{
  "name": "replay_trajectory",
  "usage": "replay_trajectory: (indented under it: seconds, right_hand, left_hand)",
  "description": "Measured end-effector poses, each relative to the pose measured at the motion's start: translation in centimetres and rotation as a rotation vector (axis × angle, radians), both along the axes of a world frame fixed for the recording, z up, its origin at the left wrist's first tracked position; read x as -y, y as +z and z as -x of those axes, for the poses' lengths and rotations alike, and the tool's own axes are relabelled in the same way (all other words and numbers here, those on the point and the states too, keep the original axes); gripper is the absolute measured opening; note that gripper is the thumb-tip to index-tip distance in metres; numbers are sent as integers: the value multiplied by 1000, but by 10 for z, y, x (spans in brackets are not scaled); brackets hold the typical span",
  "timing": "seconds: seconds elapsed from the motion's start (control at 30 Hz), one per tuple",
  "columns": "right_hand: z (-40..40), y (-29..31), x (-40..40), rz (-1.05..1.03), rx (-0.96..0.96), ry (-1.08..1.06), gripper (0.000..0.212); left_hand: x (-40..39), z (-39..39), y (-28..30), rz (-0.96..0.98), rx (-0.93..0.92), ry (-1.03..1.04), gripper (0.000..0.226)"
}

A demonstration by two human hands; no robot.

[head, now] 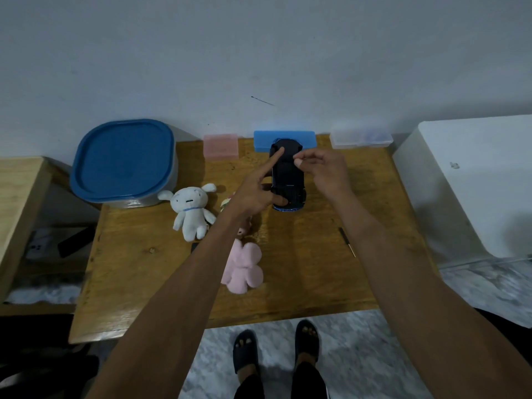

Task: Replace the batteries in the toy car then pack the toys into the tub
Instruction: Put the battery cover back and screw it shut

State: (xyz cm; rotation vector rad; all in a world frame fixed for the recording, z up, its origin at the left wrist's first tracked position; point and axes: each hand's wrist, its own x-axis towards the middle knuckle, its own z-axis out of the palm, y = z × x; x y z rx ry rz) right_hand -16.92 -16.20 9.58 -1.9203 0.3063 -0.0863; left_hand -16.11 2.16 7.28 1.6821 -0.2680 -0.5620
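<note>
The dark toy car (288, 180) lies on the wooden table (316, 283), its length pointing away from me. My left hand (253, 194) holds it lengthwise, index fingertip on the far end and thumb on the near end. My right hand (322, 171) hovers over the car's middle, thumb and fingertips pinched together on the car's top surface; anything small between them is too tiny to make out. The tub (123, 162), grey with a blue lid on, stands at the back left. A white plush (190, 211) and a pink plush (244, 269) lie near my left forearm.
A thin screwdriver (347, 241) lies right of my right forearm. Pink (221, 146), blue (308, 139) and clear (361, 139) boxes line the wall edge. A small black piece (195, 247) lies by my left arm. A white appliance (475, 182) stands on the right.
</note>
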Motion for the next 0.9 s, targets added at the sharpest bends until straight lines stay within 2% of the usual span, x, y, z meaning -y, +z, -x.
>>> replay_trajectory:
  seconds: [0.3,0.6,0.9]
  right_hand:
    - [-6,1,1,-14,-21,-11,13]
    - [-6,-8,-3,181,24,-78,12]
    - [-5,-7,-9,132,47,-176,7]
  left_hand:
    - [0,-6,-1,14,-11,9,110]
    - [6,-1,0,53,-14,29,108]
    - [14,3,-4,66,62,64,99]
